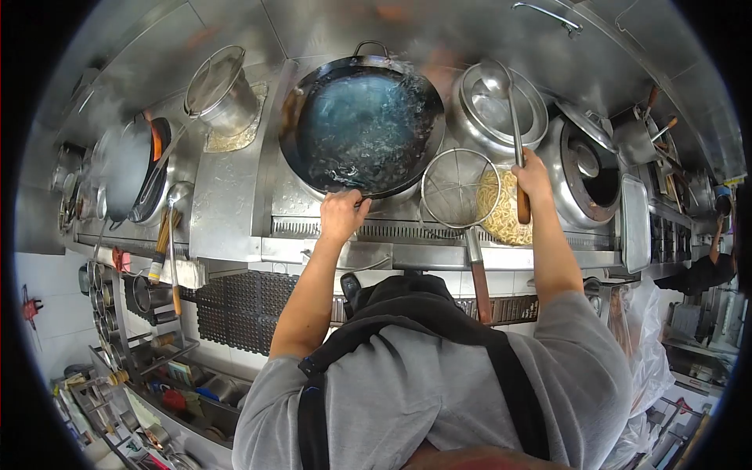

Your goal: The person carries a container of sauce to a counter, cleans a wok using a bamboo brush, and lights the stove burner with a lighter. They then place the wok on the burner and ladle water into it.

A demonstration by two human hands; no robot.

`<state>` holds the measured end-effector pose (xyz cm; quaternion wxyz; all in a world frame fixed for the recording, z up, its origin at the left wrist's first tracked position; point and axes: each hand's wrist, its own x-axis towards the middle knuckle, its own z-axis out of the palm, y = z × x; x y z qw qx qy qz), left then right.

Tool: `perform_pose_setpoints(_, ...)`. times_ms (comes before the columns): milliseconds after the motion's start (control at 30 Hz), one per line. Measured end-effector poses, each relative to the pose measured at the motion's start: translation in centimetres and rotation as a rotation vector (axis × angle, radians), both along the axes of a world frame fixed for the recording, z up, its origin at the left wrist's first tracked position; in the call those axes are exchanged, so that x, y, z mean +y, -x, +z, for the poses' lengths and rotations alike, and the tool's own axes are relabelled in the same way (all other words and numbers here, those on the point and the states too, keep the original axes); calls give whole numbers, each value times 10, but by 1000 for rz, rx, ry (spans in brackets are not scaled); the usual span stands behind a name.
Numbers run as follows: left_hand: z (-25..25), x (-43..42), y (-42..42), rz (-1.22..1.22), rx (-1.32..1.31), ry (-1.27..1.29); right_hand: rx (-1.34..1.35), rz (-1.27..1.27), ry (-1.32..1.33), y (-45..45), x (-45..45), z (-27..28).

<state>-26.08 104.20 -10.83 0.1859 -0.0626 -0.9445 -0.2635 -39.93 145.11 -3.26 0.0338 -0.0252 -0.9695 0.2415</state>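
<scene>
My left hand [342,214] is closed at the near rim of a large dark wok [291,129] holding bubbling liquid. My right hand [533,174] is wrapped round the handle of a ladle [517,125], whose bowl is over a metal pot [539,139] at the back. Below the right hand, noodles [505,223] lie beside and partly behind a round wire strainer [460,188]. The strainer's brown handle [481,291] points toward my body.
A tall metal pot with a strainer [227,106] stands left of the wok. Farther left, a second wok [129,168] steams beside another ladle [173,235]. At right are a large round pot [565,176] and a tray [635,223]. Another person [705,270] is at far right.
</scene>
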Motion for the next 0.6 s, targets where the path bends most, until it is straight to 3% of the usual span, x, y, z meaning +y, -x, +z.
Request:
perform_pose_setpoints(133,-1,5,3,44,-13,19,-81,-61,-79,75,41,-65)
perform_pose_setpoints(200,-3,7,2,73,-55,41,-252,-118,6,95,42,-76)
perform_pose_setpoints(267,-3,9,2,85,-85,43,-240,-107,152,100,43,-84)
perform_pose_setpoints(333,-1,10,3,104,-101,42,-440,-188,870,105,39,-86)
perform_pose_setpoints(367,0,11,3,102,-100,51,-435,-251,1092,103,32,-86)
perform_pose_setpoints(400,0,11,3,96,-97,60,-441,-241,1102,92,20,-79)
perform_pose_setpoints(467,-1,11,3,100,-63,72,-167,-293,1603,65,-2,-53)
perform_pose_setpoints(600,8,6,1,62,-123,31,-238,-317,1578,61,4,-63)
